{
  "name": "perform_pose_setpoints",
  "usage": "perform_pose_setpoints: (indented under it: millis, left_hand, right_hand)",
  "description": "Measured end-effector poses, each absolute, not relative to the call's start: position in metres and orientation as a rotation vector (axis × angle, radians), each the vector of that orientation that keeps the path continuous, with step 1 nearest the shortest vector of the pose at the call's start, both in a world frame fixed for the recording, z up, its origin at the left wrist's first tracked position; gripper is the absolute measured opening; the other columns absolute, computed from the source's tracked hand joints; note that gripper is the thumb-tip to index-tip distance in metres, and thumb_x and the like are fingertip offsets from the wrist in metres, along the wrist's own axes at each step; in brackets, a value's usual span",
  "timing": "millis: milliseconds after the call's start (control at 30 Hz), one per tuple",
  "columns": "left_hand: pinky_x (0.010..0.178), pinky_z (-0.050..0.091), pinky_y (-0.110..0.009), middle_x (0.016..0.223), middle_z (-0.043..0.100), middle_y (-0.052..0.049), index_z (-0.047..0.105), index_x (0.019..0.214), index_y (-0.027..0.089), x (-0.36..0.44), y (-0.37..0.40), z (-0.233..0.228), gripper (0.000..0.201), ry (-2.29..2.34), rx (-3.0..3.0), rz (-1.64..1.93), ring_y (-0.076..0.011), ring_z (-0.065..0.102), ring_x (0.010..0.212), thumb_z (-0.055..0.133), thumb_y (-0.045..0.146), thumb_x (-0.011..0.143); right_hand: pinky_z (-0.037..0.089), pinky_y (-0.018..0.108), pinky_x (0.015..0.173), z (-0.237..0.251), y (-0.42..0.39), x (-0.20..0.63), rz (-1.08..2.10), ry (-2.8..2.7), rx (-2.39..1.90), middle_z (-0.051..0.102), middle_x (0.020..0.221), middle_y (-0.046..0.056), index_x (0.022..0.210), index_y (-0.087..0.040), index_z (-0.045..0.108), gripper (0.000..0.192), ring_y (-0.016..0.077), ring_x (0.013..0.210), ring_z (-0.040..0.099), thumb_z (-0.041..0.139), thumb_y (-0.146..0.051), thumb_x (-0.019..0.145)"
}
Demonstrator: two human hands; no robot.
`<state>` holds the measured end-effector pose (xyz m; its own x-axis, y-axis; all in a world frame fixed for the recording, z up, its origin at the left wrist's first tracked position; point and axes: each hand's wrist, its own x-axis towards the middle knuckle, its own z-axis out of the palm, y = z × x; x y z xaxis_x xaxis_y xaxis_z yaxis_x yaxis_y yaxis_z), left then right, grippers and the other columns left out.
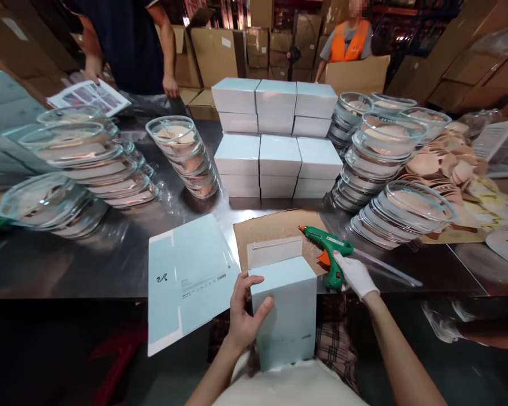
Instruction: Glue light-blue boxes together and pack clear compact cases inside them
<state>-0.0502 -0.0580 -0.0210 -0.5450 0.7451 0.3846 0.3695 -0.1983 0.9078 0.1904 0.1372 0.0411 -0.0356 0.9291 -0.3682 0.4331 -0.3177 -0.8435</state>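
Observation:
My bare left hand (246, 313) grips the left side of a pale blue box (285, 316), thumb on its near face and fingers over the top edge. The box stands tilted against my lap, with a white flap (275, 252) raised at its far end. My right hand (356, 276), in a white glove, has its fingers on the handle of a green glue gun (332, 245) with an orange nozzle and trigger. A clear glue stick (387, 267) sticks out behind the gun. Under them lies a sheet of brown cardboard (241, 234).
A flat pale blue carton (195, 282) overhangs the table edge at left. White boxes (279, 160) are stacked ahead. Glass dishes (182, 152) stand in piles on both sides, with wooden pieces (444, 160) at right. Two people (125, 45) stand beyond the table.

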Motion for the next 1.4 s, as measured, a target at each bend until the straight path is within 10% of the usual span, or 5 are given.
perform_pose_setpoints:
  millis: [567,833,967,1200,1400]
  left_hand:
    - [0.091,0.056,-0.038,0.119,0.064,-0.007,0.044,0.131,0.035,-0.047,-0.049,-0.019,0.054,1.351,1.097,1.954,-0.0229,0.068,0.109,0.072,0.056,0.091]
    - [0.094,0.055,-0.045,0.119,0.067,-0.013,0.069,0.090,0.023,-0.055,-0.050,-0.007,0.038,1.383,1.219,1.777,-0.0303,0.068,0.114,0.073,0.060,0.089]
    - [0.092,0.055,-0.042,0.116,0.070,-0.011,0.069,0.094,0.023,-0.067,-0.052,0.000,0.029,1.443,1.192,1.854,-0.0285,0.069,0.112,0.073,0.052,0.091]
    - [0.111,0.048,-0.048,0.132,0.063,-0.006,0.055,0.111,0.029,-0.073,-0.049,0.012,0.033,1.552,0.690,2.427,-0.0285,0.063,0.128,0.073,0.050,0.093]
    - [0.130,0.003,-0.065,0.156,0.051,-0.015,0.062,0.116,0.027,-0.069,-0.042,0.028,0.059,1.934,1.405,2.065,-0.0405,0.017,0.163,0.086,0.063,0.077]
  right_hand:
    - [0.050,0.046,0.108,0.070,0.108,0.170,1.568,-2.241,-0.404,0.068,0.134,0.015,0.128,-0.022,0.072,0.073,0.0287,0.124,0.065,0.074,-0.079,0.081]
    - [0.052,0.040,0.106,0.072,0.103,0.157,1.309,-2.406,-0.181,0.064,0.125,0.011,0.122,-0.024,0.076,0.031,0.0216,0.118,0.065,0.065,-0.046,0.102]
    - [0.057,0.041,0.101,0.054,0.087,0.184,1.322,-2.074,-0.602,0.058,0.140,0.013,0.131,-0.029,0.067,0.054,0.0255,0.124,0.064,0.079,-0.060,0.088]
    - [0.062,0.035,0.068,0.031,0.020,0.209,1.805,-1.836,-1.045,0.075,0.084,0.009,0.099,-0.018,0.079,0.073,0.0240,0.074,0.070,0.075,-0.086,0.073]
    - [0.060,0.031,0.069,0.098,0.050,0.183,0.906,-1.982,-1.084,0.077,0.078,0.007,0.081,-0.020,0.078,0.035,0.0217,0.069,0.071,0.071,-0.053,0.092]
